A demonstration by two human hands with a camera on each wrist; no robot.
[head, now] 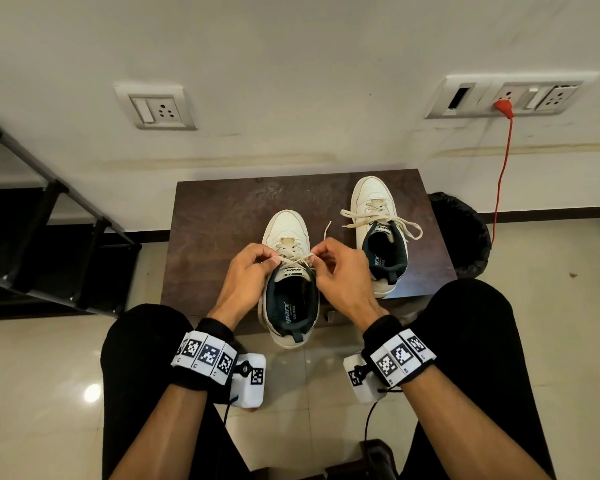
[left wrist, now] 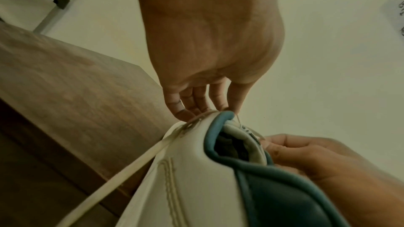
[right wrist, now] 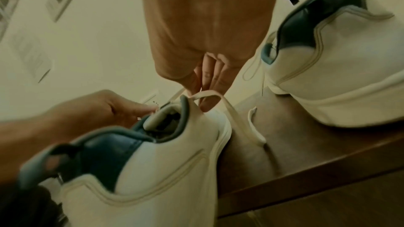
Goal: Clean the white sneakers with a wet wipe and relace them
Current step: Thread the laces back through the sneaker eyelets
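Note:
Two white sneakers with dark blue lining stand on a dark brown table [head: 215, 220]. The near sneaker [head: 288, 233] sits at the middle, its heel hanging over the front edge. My left hand [head: 270, 258] and my right hand [head: 317, 253] each pinch its cream lace [head: 295, 259] just above the tongue. One lace end [head: 326, 230] sticks up past the right hand. In the left wrist view another length of lace [left wrist: 131, 167] trails down the side of that sneaker [left wrist: 186, 187]. The right wrist view shows fingers [right wrist: 207, 82] holding a lace loop [right wrist: 227, 106]. The far sneaker [head: 371, 195] has loose laces.
A black bin [head: 465, 233] stands right of the table. A red cable [head: 501, 174] hangs from a wall socket above it. A black metal rack [head: 49, 220] fills the left side. My knees in black trousers flank the table's front edge.

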